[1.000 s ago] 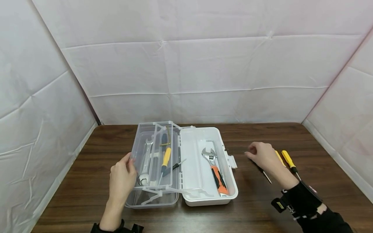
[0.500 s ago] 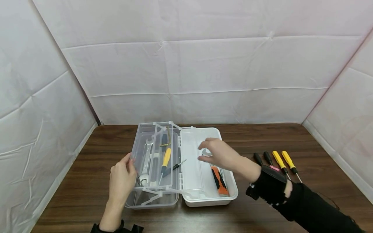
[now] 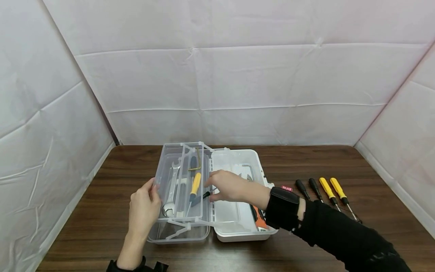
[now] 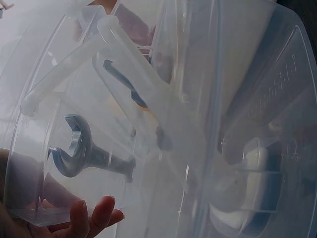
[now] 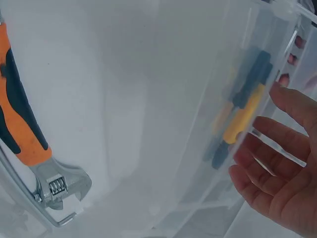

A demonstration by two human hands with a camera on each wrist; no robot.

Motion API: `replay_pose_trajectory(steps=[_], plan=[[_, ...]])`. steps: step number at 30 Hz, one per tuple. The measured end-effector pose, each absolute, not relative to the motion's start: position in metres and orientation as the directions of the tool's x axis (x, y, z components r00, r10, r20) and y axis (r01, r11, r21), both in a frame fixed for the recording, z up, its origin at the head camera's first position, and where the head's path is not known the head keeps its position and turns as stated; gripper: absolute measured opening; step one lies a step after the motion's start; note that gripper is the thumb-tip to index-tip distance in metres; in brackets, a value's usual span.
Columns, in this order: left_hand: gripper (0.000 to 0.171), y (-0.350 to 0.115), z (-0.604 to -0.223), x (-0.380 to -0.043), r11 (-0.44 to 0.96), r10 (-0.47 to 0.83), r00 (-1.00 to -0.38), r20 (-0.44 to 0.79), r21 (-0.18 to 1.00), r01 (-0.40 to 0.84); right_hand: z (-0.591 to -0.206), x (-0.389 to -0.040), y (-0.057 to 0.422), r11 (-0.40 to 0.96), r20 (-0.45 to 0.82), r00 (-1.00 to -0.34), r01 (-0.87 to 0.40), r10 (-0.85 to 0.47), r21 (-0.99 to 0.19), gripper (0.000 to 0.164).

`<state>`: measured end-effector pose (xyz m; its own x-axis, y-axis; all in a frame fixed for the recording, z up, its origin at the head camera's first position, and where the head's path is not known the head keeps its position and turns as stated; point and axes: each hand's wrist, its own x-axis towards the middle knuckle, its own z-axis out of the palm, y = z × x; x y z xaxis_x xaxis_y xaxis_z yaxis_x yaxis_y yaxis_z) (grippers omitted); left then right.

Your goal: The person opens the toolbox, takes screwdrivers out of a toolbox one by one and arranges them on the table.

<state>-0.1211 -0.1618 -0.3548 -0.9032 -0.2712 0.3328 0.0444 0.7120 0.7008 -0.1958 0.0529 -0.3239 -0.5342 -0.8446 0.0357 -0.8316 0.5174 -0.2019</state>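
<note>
A clear plastic tray (image 3: 171,149), unfolded from a white toolbox (image 3: 224,236), has its left edge gripped by my left hand (image 3: 144,207). Inside it lie a silver wrench (image 3: 174,183), a yellow-handled screwdriver (image 3: 195,184), a brass-coloured hex key (image 3: 198,160) and a small dark-handled screwdriver (image 3: 205,195), whose shaft sticks out rightward. My right hand (image 3: 229,186) reaches over the box to the tray's right side, beside that small screwdriver. In the right wrist view its fingers are spread and relaxed, holding nothing. An adjustable wrench (image 5: 22,104) with orange and black grips lies in the box.
On the table (image 3: 306,245) to the right, two black-handled screwdrivers (image 3: 301,189) and two yellow-handled screwdrivers (image 3: 340,190) lie in a row. A silver hex key (image 3: 249,166) is inside the box. White fabric walls (image 3: 217,83) stand behind and at both sides.
My right hand has left the screwdrivers on the table and moved left across the box to the clear tray. The left hand keeps its hold on the tray edge.
</note>
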Motion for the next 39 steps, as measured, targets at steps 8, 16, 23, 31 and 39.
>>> replay_pose_trajectory(steps=[8,16,23,31,39], plan=[[0.03,-0.161,-0.354,-0.121,0.712,-0.269,-0.904,0.332,0.7,0.045,-0.334,-0.199,0.045,0.495,0.025,-0.506,-0.851,-0.862,-0.176,0.02],[0.031,-0.162,-0.354,-0.121,0.714,-0.268,-0.905,0.33,0.699,0.044,-0.338,-0.199,0.042,0.501,0.01,-0.511,-0.846,-0.859,-0.184,0.006],[0.031,-0.161,-0.354,-0.121,0.717,-0.274,-0.904,0.329,0.696,0.035,-0.338,-0.197,0.043,0.519,0.009,-0.533,-0.827,-0.846,-0.216,0.012],[0.03,-0.161,-0.355,-0.121,0.719,-0.274,-0.902,0.334,0.694,0.039,-0.335,-0.194,0.049,0.565,0.042,-0.579,-0.807,-0.814,-0.17,0.023],[0.031,-0.161,-0.355,-0.121,0.719,-0.275,-0.901,0.336,0.694,0.04,-0.319,-0.194,0.067,0.639,0.079,-0.655,-0.752,-0.751,-0.163,0.018]])
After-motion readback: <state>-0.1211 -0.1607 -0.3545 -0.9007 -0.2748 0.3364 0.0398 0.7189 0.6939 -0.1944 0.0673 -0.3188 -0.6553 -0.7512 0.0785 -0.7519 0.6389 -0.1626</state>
